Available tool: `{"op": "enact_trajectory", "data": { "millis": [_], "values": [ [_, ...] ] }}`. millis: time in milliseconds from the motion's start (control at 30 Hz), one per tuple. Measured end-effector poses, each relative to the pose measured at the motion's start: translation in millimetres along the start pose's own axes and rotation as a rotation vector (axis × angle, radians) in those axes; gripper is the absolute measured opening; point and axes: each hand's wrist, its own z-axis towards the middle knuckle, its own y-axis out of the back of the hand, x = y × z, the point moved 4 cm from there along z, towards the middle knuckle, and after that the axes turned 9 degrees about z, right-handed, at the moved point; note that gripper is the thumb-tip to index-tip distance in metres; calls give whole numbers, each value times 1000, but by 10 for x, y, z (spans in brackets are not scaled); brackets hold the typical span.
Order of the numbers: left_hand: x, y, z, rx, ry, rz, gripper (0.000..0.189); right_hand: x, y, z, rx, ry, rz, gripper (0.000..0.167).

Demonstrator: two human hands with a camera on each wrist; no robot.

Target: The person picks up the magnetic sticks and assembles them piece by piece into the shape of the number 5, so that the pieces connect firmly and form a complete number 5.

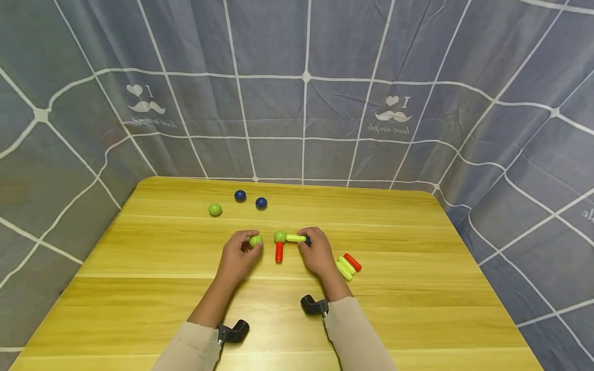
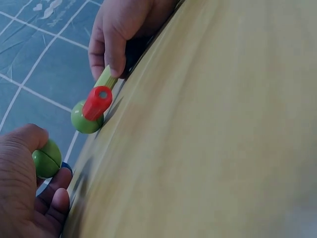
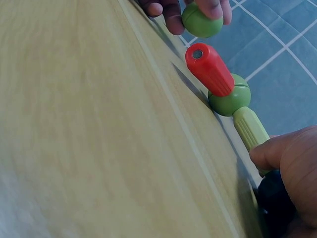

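Gray curtains (image 1: 341,111) crossed with white lines hang behind the wooden table (image 1: 417,319) before me. In the head view, a person's left hand (image 1: 238,256) pinches a grooved green ball (image 1: 256,240), just left of a joined green ball (image 1: 280,237) bearing a red rod (image 1: 279,252) and a yellow-green rod (image 1: 295,238). The right hand (image 1: 317,252) pinches that yellow-green rod near a dark blue ball (image 1: 308,240). Two blue balls (image 1: 240,196) and a loose green ball (image 1: 215,209) lie beyond; a loose red rod (image 1: 352,262) and two loose yellow-green rods (image 1: 345,271) sit at right. At the left wrist, thumb and fingers clasp the grooved green ball, apart from the joined pieces. At the right wrist, the thumb presses the yellow-green rod.
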Motion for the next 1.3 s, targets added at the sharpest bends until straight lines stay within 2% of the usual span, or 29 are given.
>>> {"op": "enact_trajectory", "data": {
  "millis": [267,600,1000,1300],
  "values": [
    [-55,1,-147,27,-55,-29,28,-13,1,-4,-2,5,7,19],
    [-105,-37,-269,109,-124,-25,28,-15,8,-13,-2,10,4,20],
    [-146,-88,-332,216,-181,-5,24,-34,-5,-11,5,1,-3,20],
    [-152,-112,-326,262,-174,88,23,-39,-3,-3,1,9,-2,20]
  ]
}}
